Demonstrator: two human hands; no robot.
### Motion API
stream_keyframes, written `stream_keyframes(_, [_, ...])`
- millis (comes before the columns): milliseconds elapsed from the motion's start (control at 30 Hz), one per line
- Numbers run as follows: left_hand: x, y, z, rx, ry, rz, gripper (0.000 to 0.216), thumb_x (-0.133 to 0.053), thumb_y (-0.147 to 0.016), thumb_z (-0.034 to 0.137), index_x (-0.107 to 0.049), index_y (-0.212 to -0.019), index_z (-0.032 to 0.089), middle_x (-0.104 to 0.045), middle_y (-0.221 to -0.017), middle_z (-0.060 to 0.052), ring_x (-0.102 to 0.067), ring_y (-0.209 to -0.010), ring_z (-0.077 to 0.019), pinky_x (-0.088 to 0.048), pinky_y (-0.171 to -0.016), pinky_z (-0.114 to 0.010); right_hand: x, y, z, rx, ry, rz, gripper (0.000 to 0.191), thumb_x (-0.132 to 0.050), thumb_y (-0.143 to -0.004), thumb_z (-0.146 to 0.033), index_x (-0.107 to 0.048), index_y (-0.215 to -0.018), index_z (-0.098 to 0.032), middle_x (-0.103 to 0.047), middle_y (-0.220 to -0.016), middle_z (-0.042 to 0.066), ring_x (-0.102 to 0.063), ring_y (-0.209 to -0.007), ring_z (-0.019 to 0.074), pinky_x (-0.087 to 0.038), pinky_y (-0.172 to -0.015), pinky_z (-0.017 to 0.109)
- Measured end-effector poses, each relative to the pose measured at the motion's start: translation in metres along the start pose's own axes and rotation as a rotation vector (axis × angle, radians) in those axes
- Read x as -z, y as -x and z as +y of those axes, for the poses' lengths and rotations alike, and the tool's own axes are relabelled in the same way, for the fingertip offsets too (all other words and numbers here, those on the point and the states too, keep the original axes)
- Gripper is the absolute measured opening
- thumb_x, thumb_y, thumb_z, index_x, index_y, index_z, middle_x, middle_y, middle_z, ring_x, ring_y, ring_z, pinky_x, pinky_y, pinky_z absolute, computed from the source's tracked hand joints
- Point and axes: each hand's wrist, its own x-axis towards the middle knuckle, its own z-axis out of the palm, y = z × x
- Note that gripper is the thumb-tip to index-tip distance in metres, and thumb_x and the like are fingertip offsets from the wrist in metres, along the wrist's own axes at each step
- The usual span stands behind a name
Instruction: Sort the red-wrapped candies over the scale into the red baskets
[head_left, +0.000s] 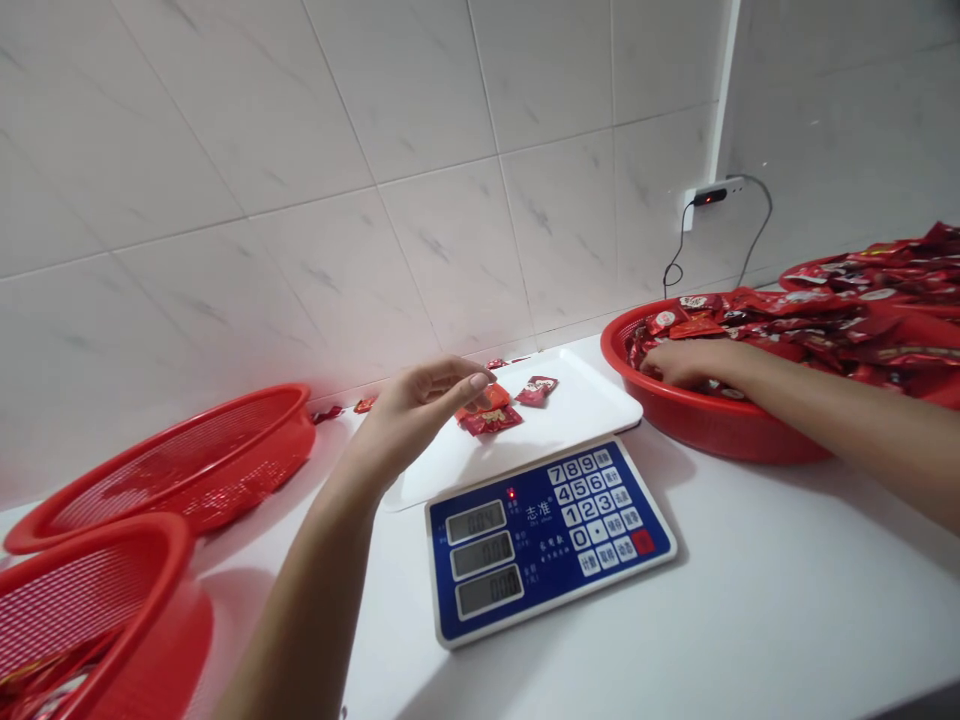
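Observation:
My left hand [429, 402] is over the white tray [592, 405] of a digital scale, its fingers bent and thumb apart. Just beyond the fingertips a few small red packets [491, 417] lie on the tray, partly hidden by the hand; another red packet [537, 390] lies a little to the right. The scale's blue panel [551, 560] with lit display faces me. My right hand [679, 362] reaches into a red plastic basket [697, 425] heaped with red packets [795, 320]. Its fingertips are down among the packets and hidden, so what they grip cannot be seen.
Two red mesh baskets [251, 462] stand at the left; the nearer basket [176, 580] holds some packets. More packets are heaped at the far right [900, 265]. A tiled wall [442, 200] closes off the back. A power strip [716, 193] with cables hangs there.

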Motion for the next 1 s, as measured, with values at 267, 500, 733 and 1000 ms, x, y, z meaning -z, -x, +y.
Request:
stream_keyframes(267, [-0.001,-0.003,-0.007,-0.012,-0.008,-0.003,0.032,-0.066,-0.081,0.054,-0.074,-0.089,0.024,-0.075,-0.099,-0.007,-0.068,-0.095,-0.0224,-0.052,-0.082,-0.032,0.027,-0.003,0.009,-0.102,0.116,0.059,0.003,-0.068,-0.076,-0.016,-0.068,-0.074,-0.017,-0.065,-0.063,0.004,-0.066,-0.071,0.0201,-0.044,-0.061,0.026])
stream_keyframes(500, [-0.002,-0.006,-0.011,0.026,-0.078,-0.017,0.034,-0.064,-0.081,0.056,-0.074,-0.092,0.025,-0.076,-0.093,-0.006,-0.07,-0.089,-0.0218,-0.053,-0.079,-0.032,0.029,-0.006,0.013,-0.177,0.106,0.236,0.028,-0.063,-0.08,-0.017,-0.074,-0.105,-0.021,-0.075,-0.092,0.005,-0.068,-0.09,0.0218,-0.047,-0.07,0.025])
stream_keyframes(733, [-0.002,-0.006,-0.011,0.034,-0.117,-0.015,0.037,-0.063,-0.081,0.057,-0.073,-0.092,0.023,-0.075,-0.09,-0.006,-0.068,-0.083,-0.0212,-0.052,-0.074,-0.033,0.03,-0.004,0.013,-0.215,0.07,0.252,0.025,-0.062,-0.082,-0.017,-0.075,-0.104,-0.018,-0.075,-0.098,0.009,-0.068,-0.097,0.024,-0.048,-0.077,0.027])
stream_keyframes(1000, [-0.007,-0.009,-0.009,0.009,-0.062,0.029,0.038,-0.061,-0.083,0.056,-0.072,-0.094,0.022,-0.075,-0.093,-0.008,-0.067,-0.088,-0.0218,-0.052,-0.079,-0.034,0.04,-0.001,0.012,-0.311,-0.435,0.266,0.013,-0.063,-0.083,-0.014,-0.072,-0.091,-0.014,-0.059,-0.054,-0.001,-0.052,-0.046,0.0119,-0.042,-0.051,0.024])
